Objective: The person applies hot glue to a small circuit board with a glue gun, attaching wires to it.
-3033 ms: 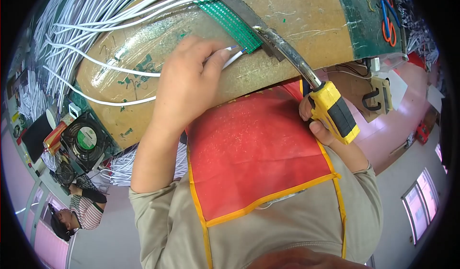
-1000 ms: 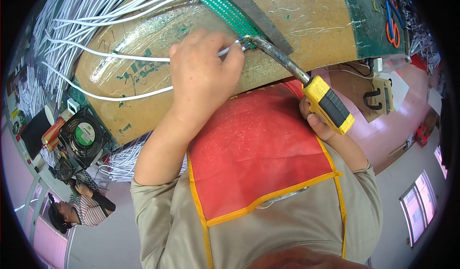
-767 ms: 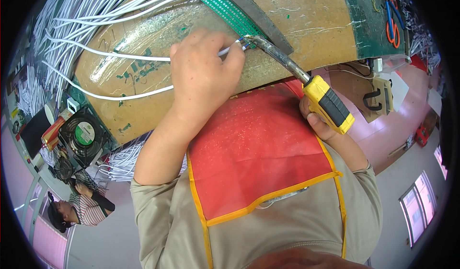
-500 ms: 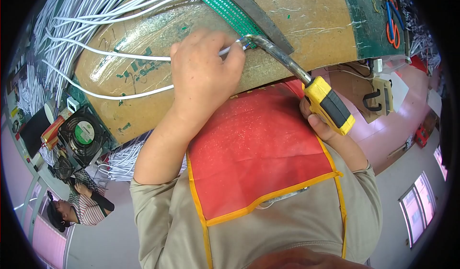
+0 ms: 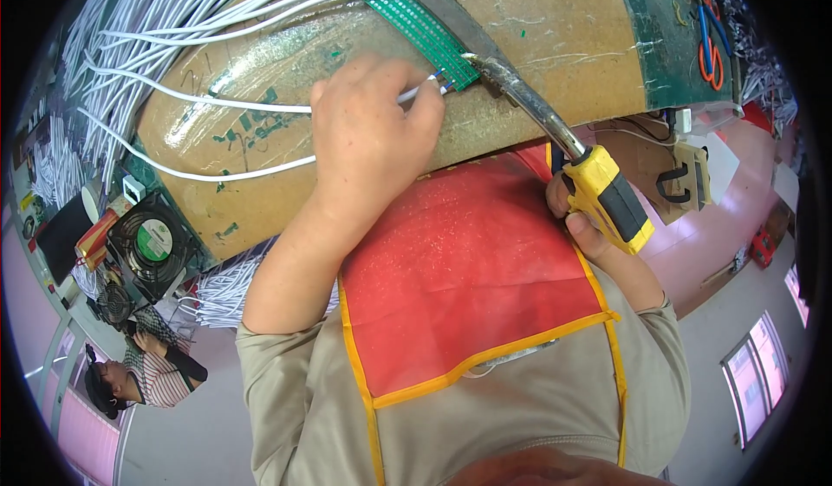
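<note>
My left hand [image 5: 368, 131] pinches a white cable [image 5: 225, 103] between thumb and fingers. Its thin stripped ends, one of them blue, meet the near corner of a green circuit board [image 5: 416, 29]. Another white cable [image 5: 260, 171] runs in under the same hand. My right hand [image 5: 588, 233] is closed round the yellow and black grip of a soldering iron [image 5: 610, 198]; most of those fingers are hidden behind it. The iron's tip sits just right of the board's near end, apart from the wire ends. A dark flat metal bar [image 5: 464, 25] lies along the board's right side.
Many white cables [image 5: 165, 31] are heaped at the far left of the brown bench top [image 5: 572, 44]. A black fan [image 5: 152, 242] stands at its left edge. Orange and blue hand tools [image 5: 712, 48] lie far right. Another person [image 5: 156, 369] is at lower left.
The soldering iron has drawn back right and slightly down, its tip leaving the wire ends at the board's corner. My left hand has hardly moved.
</note>
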`<state>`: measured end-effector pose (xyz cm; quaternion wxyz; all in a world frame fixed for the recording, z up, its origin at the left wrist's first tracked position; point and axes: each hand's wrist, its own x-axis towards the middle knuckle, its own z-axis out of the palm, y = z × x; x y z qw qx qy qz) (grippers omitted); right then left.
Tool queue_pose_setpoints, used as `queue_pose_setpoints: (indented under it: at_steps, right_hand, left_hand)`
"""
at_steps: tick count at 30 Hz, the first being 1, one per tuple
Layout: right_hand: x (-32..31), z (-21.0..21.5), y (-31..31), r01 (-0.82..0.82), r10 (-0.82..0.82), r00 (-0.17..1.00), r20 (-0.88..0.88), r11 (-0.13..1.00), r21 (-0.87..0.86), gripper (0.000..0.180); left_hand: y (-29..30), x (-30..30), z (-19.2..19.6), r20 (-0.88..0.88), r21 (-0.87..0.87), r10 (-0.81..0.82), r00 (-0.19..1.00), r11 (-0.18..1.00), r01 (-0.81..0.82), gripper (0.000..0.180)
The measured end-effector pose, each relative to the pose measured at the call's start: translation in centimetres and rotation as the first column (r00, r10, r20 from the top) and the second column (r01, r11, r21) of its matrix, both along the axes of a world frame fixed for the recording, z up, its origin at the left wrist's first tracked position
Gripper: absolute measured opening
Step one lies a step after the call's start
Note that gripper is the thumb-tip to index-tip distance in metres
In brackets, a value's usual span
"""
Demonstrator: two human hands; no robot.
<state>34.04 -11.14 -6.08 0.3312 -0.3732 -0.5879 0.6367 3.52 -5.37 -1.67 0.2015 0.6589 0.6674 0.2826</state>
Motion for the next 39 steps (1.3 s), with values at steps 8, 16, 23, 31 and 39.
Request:
queue_pose_setpoints:
  at_steps: [8,16,23,31,39]
  right_hand:
    - [-1.2,1.6,0.5,0.042,-0.062,0.990,-0.124,0.986,-0.159,0.032]
    - [-0.9,1.1,0.2,0.107,-0.134,0.980,-0.149,0.979,-0.173,0.044]
    - [-0.8,1.1,0.5,0.082,-0.108,0.981,-0.164,0.984,-0.159,0.045]
    - [-0.9,1.6,0.7,0.065,-0.083,0.990,-0.109,0.985,-0.161,0.035]
    - [-1.2,1.4,1.0,0.019,-0.019,1.000,0.005,0.998,-0.057,0.033]
  left_hand:
    - [0.1,-0.1,0.7,-0.039,-0.018,-0.028,0.999,0.999,0.027,0.013]
    - [4.0,-2.2,1.3,-0.260,0.343,-0.007,0.966,0.934,0.099,0.019]
    - [7.0,-2.9,0.6,-0.366,0.368,-0.108,0.924,0.896,0.250,0.016]
    - [3.7,-3.6,1.7,-0.035,0.281,-0.199,0.979,0.938,0.201,0.014]
    - [0.8,-3.2,0.4,-0.131,0.137,-0.194,0.972,0.968,0.212,0.009]
